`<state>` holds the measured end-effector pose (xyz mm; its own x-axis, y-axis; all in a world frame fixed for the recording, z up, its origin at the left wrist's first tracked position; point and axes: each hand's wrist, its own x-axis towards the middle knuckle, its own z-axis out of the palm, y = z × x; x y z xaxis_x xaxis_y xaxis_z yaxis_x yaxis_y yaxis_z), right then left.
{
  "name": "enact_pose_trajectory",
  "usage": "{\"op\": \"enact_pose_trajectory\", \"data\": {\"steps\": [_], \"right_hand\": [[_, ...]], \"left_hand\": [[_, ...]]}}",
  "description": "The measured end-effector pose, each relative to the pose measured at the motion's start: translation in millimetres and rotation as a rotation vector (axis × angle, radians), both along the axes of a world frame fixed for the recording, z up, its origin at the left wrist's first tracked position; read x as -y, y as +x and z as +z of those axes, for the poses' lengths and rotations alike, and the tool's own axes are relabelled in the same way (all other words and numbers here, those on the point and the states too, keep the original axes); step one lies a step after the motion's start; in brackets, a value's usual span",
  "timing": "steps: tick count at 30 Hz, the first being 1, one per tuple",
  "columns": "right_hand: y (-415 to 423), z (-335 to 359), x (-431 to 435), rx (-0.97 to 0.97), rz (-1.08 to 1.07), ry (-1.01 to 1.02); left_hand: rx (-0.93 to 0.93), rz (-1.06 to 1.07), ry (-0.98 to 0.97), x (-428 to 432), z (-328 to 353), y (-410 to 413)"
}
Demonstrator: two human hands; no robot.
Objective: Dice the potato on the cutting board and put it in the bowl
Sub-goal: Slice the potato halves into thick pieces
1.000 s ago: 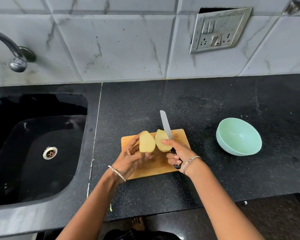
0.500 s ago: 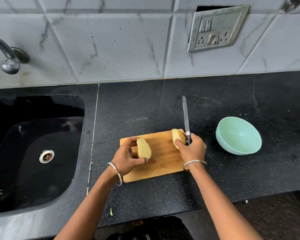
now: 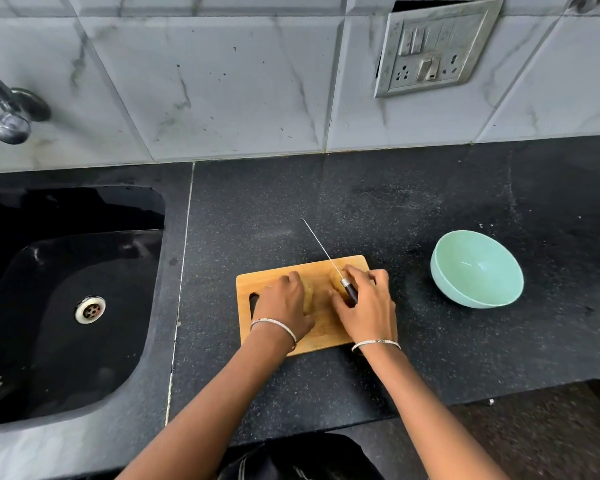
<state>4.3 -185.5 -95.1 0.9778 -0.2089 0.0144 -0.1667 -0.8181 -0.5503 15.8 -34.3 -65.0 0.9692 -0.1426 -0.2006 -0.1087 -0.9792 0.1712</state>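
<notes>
The wooden cutting board (image 3: 326, 329) lies flat, its handle slot at the left end. Two pale yellow pieces rest on it, apart: the left potato half (image 3: 307, 295) mostly covered by the left hand (image 3: 284, 306), the right potato half (image 3: 335, 279) just beside the blade base of the knife (image 3: 321, 247) gripped by the right hand (image 3: 369, 306). The mint-green bowl (image 3: 477, 268) sits upright right of the board, clear of it.

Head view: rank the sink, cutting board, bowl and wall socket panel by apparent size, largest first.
1. sink
2. cutting board
3. bowl and socket panel look about alike; the panel is farther from the camera, so I leave them unranked.
</notes>
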Motion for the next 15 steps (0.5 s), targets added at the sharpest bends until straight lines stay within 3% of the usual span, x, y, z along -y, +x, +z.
{"op": "enact_pose_trajectory", "data": {"steps": [5, 8, 12, 15], "right_hand": [[-18.4, 4.4, -1.7, 0.183, -0.05, 0.127], [-31.4, 3.0, -3.3, 0.119, -0.028, 0.284], [-43.5, 0.5, -5.4, -0.049, -0.022, 0.366], [-46.7, -1.8, -7.9, -0.156, -0.025, 0.3]], "left_hand": [[0.058, -0.152, 0.193, 7.4, 2.6, 4.6], [0.046, -0.178, 0.214, 7.3, 4.7, 5.1], [0.04, -0.016, 0.035, 7.6, 0.3, -0.1], [0.069, 0.076, -0.126, 4.5, -8.8, -7.7]]}}
